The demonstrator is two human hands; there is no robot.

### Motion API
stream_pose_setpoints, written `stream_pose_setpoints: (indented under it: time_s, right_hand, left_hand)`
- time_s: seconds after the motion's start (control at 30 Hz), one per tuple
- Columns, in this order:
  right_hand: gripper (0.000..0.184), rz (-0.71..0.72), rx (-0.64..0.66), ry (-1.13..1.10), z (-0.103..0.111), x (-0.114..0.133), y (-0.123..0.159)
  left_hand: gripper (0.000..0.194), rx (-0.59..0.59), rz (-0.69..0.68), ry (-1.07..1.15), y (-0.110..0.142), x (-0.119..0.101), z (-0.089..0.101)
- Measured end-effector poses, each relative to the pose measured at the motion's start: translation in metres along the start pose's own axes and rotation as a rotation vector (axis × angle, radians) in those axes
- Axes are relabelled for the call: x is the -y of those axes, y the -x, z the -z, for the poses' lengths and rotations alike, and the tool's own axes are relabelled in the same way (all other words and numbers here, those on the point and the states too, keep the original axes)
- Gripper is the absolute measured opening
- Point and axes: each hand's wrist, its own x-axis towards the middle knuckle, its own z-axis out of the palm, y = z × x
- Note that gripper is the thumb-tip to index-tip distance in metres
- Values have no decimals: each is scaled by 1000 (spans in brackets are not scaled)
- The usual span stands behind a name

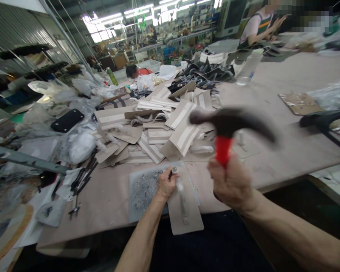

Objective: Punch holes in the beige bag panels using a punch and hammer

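Note:
My right hand (231, 185) grips the red handle of a hammer (232, 122); its dark head is raised and blurred above the table. My left hand (166, 186) holds a small metal punch (175, 170) upright, its tip on a tan cardboard piece (185, 211). That piece lies partly over a scarred grey cutting mat (143, 190) near the table's front edge. The hammer head hangs up and to the right of the punch.
A heap of tan cardboard pieces with white strips (158, 128) fills the table's middle. Plastic bags and a black pad (67, 120) lie at left. A clear bottle (249, 67) stands at the back, a person (260, 24) beyond it. Dark tools (81, 181) lie front left.

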Motion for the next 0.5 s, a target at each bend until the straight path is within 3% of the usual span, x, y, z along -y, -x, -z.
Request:
stream_pose_setpoints:
  time_s: [0.1,0.17,0.37,0.5]
  right_hand:
    - [26,8,570,173,-30,-18,29]
    - [25,-48,761,258,-38,-32,42]
    - [24,-230,840,153,-50,-80,74]
    - [26,-310,815,298,-70,-96,95]
  left_hand:
    - [16,7,18,10,1,1,0]
    - [14,10,9,28,1,0,0]
    - [14,-10,20,78,-1,-3,1]
    - [15,-8,46,120,-1,0,0]
